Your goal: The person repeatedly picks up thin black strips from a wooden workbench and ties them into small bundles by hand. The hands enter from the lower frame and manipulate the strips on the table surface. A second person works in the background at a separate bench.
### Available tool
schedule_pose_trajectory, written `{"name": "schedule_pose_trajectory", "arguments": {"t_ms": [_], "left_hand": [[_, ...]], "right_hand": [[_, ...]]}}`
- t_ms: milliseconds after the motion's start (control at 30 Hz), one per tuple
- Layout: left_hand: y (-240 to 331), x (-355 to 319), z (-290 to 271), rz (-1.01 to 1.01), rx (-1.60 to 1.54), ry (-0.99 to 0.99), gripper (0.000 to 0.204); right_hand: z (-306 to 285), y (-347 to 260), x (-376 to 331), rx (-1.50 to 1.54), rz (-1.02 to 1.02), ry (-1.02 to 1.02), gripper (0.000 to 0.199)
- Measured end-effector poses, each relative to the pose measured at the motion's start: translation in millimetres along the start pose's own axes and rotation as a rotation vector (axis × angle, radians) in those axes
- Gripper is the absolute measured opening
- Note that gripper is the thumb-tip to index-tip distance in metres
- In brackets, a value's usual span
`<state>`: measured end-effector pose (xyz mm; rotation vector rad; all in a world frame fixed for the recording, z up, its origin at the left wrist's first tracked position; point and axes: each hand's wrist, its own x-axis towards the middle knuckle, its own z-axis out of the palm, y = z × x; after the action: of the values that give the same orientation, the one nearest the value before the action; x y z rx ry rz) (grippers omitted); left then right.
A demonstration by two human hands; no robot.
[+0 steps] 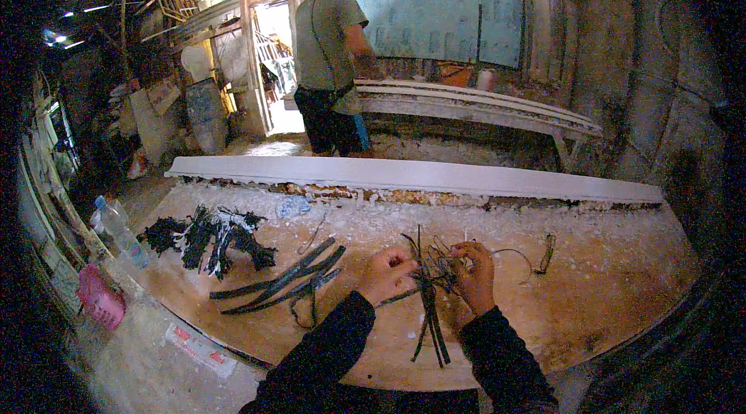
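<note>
Over the wooden table top, my left hand is closed, its fingertips pinching at a bundle of dark strips. To its right, my right hand is curled closed on a tangle of thin dark strands at the upper part of that bundle. The bundle's lower ends spread loosely toward the table's near edge. Left of my hands lie several longer black strips, with a loop of dark cord beside them. Frayed black-and-white bundles are heaped farther left.
A long white moulding runs along the table's far edge. A thin dark cord lies at right. Off the left edge are a clear plastic bottle and a pink container. Beyond, a person stands at another bench.
</note>
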<state>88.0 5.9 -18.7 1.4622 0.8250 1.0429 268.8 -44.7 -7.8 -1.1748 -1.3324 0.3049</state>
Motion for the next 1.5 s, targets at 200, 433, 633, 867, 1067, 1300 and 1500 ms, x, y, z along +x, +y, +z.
{"name": "schedule_pose_trajectory", "arguments": {"t_ms": [200,433,633,867,1067,1300,1500], "left_hand": [[-24,21,-24,0.248,0.389,0.353,0.010],[-26,19,-22,0.201,0.431,0.310,0.006],[-20,13,-13,0.188,0.378,0.128,0.008],[0,-5,11,0.098,0.380,-0.360,0.017],[19,-17,23,0.084,0.439,-0.443,0.020],[3,4,-7,0.114,0.295,0.073,0.017],[-11,16,-24,-0.049,0.096,0.308,0.012]], "right_hand": [[2,-19,-7,0.249,0.170,-0.491,0.006],[5,-32,-12,0.309,0.108,-0.791,0.008],[2,-30,-13,0.477,0.373,-0.617,0.004],[-1,-60,-9,0.415,0.429,-0.082,0.010],[-1,-51,-4,0.058,-0.093,-0.009,0.014],[-3,-15,-4,-0.313,-0.238,-0.019,0.009],[9,-22,-16,0.306,0.083,-0.543,0.010]]}}
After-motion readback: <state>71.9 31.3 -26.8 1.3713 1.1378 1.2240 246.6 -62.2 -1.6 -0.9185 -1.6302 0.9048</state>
